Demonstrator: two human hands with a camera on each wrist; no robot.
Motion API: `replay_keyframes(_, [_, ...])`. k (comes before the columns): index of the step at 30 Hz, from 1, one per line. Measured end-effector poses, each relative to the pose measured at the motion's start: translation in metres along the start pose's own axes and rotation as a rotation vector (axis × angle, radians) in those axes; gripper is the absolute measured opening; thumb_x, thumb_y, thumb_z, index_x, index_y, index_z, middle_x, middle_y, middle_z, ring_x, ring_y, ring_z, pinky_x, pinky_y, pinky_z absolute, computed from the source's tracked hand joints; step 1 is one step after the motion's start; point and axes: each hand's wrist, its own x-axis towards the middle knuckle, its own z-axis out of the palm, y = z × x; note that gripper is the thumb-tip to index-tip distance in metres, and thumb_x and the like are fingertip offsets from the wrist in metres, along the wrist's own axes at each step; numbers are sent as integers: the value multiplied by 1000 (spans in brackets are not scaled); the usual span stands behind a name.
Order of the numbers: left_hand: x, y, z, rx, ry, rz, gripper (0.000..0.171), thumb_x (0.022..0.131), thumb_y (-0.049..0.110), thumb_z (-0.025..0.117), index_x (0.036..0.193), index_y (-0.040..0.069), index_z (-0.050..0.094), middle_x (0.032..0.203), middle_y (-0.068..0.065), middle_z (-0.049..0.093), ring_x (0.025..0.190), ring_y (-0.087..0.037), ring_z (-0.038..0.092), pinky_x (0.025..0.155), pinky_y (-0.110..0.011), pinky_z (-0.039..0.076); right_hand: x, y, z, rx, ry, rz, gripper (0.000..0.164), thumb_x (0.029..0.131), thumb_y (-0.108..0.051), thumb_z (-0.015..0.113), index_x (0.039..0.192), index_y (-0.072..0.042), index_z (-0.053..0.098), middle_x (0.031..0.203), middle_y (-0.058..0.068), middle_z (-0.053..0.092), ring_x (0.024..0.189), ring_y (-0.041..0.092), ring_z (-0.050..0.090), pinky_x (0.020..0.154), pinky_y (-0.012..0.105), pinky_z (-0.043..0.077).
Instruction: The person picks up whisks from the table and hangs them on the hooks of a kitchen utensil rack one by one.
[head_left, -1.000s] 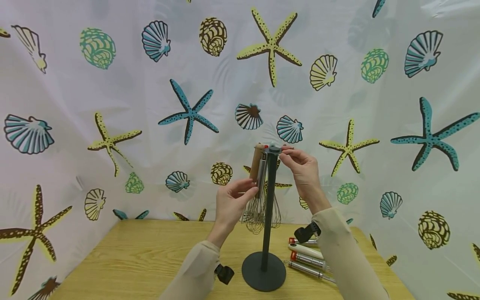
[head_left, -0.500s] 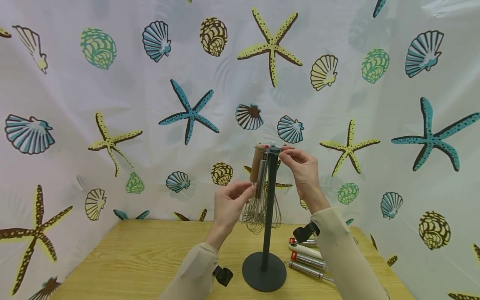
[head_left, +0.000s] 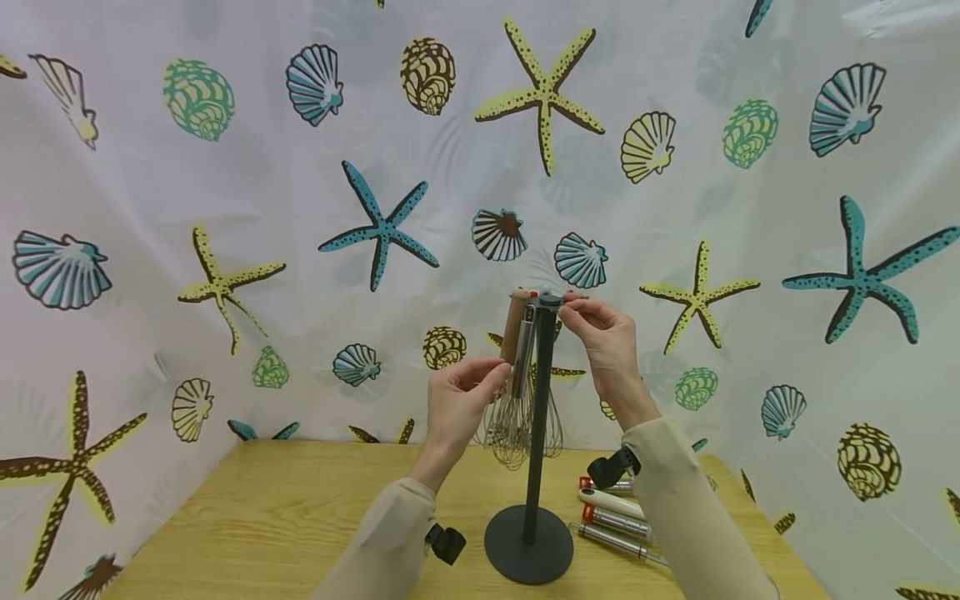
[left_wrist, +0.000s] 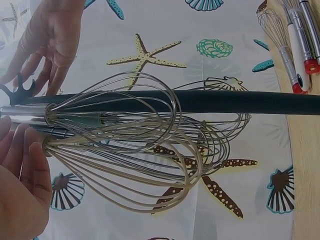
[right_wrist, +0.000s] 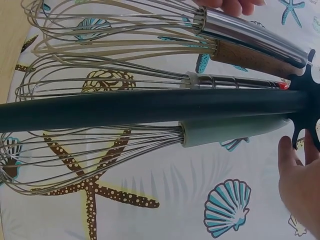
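Observation:
A dark upright utensil stand [head_left: 538, 417] with a round base and a hooked top carries several hanging whisks, wires down. My right hand [head_left: 609, 337] pinches a hook at the stand's top; the right wrist view shows its fingertips about that hook. On the other side, my left hand [head_left: 465, 404] has its fingertips beside the lower end of a wooden-handled whisk [head_left: 513, 327] and a steel-handled whisk [right_wrist: 255, 37]. Whether they touch is unclear. A pale-green-handled whisk [right_wrist: 235, 131] and a steel one with a red tip [right_wrist: 235, 82] also hang there.
On the wooden table [head_left: 285, 517], right of the stand's base, lie more whisks, including a white-handled one [head_left: 611, 503] and a red-ended steel one [head_left: 618, 522]. My right forearm partly covers them. A shell-and-starfish sheet [head_left: 420, 125] hangs behind.
My left hand's fingertips dropped slightly below the wooden handle, then came back up to its lower end. My right hand has stayed at the stand's top.

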Motion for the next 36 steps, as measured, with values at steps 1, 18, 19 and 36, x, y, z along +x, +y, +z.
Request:
replay_keyframes(1, [1,0,0,3,-1,0,15,89,21,74,100,11,77,90,-9,75,79,-30,70,66,-26,56,0,0,-1,-5,-5,0,19,90,-3,69,83,-19,73,108,-4,68,127,17,53,100,28,46])
replay_keyframes(18, [12,4,-1,-43,43,50,13,89,17,73,95,6,77,82,-13,74,71,-20,69,67,-35,57,-1,4,-8,-74,-70,-60,38,94,-5,64,131,1,56,119,-1,66,114,12,62,100,38,51])
replay_keyframes(19, [13,5,-1,-45,42,51,12,89,17,73,94,6,77,82,-14,74,70,-21,69,67,-34,57,-2,4,-9,-82,-75,-59,38,95,-5,64,132,0,56,119,-2,65,114,12,62,99,36,51])
replay_keyframes(36, [28,16,-5,63,26,93,15,91,21,72,95,7,77,80,-16,73,69,-23,67,66,-26,54,-19,16,-15,-92,-3,-161,37,95,-3,62,130,5,56,113,1,69,105,11,67,90,26,55])
